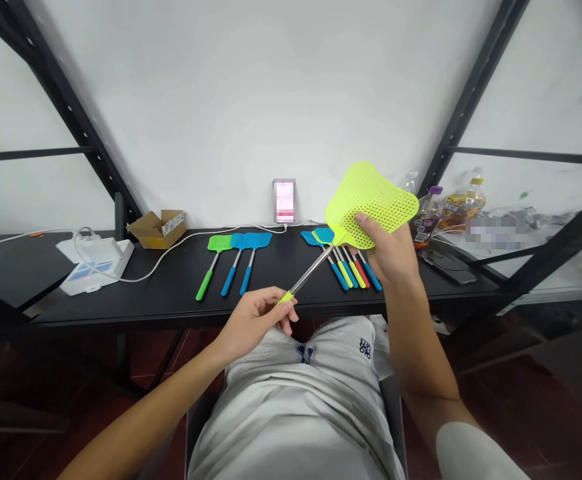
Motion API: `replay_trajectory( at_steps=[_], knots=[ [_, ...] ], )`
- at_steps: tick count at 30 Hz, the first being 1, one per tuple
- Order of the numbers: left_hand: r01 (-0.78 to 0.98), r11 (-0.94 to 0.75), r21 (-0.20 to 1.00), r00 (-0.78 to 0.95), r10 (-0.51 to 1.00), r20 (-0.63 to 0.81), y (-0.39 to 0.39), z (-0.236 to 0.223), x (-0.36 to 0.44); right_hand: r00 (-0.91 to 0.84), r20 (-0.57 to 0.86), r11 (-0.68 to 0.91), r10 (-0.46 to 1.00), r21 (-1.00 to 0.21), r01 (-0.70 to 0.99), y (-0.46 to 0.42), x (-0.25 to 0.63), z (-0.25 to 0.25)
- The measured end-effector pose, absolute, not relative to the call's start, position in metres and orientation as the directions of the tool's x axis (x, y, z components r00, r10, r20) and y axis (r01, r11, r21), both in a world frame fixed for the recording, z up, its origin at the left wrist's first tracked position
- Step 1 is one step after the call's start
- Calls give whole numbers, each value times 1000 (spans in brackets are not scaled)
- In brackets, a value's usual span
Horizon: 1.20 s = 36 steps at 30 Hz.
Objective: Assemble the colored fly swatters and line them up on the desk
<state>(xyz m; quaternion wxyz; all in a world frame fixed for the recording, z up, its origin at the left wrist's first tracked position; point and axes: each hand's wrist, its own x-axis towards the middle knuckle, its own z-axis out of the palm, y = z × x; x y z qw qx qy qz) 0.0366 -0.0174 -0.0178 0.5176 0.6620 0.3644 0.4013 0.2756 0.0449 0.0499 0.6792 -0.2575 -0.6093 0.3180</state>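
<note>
A neon yellow plastic fly swatter (371, 203) with a thin metal shaft (311, 270) is held up above the table's front edge. My left hand (253, 321) grips its yellow-green handle end (285, 298) between thumb and fingers. My right hand (391, 257) holds the perforated head at its lower edge, with the thumb lying across the mesh. Beneath that hand lies a fan of several swatters (345, 267) with blue, yellow and red handles, their heads partly hidden. Left of them lie several green and blue swatters (238, 257).
A black table (171, 293) runs along a white wall, with black metal shelf frames on both sides. On it are a cardboard box (158, 230), a white box (95, 267), charging cables, an upright phone (284, 200), a flat phone (448, 267) and bottles (425, 217).
</note>
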Motion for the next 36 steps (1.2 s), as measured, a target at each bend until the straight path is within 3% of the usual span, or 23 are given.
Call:
replay_trajectory(
  at_steps=[12, 25, 30, 36],
  knots=[
    [87, -183, 979, 372, 918, 138, -19, -15, 33, 160, 709, 708, 687, -703, 73, 56, 325, 52],
    [-59, -352, 934, 290, 890, 353, -23, 8, 6, -111, 618, 619, 778, -785, -29, 49, 353, 57],
    [-43, -342, 939, 327, 883, 337, -26, 13, 1, -192, 489, 493, 851, -870, -30, 50, 358, 50],
    [39, -316, 948, 312, 905, 289, -29, 17, 3, -240, 434, 440, 868, -897, -30, 53, 361, 45]
  ],
)
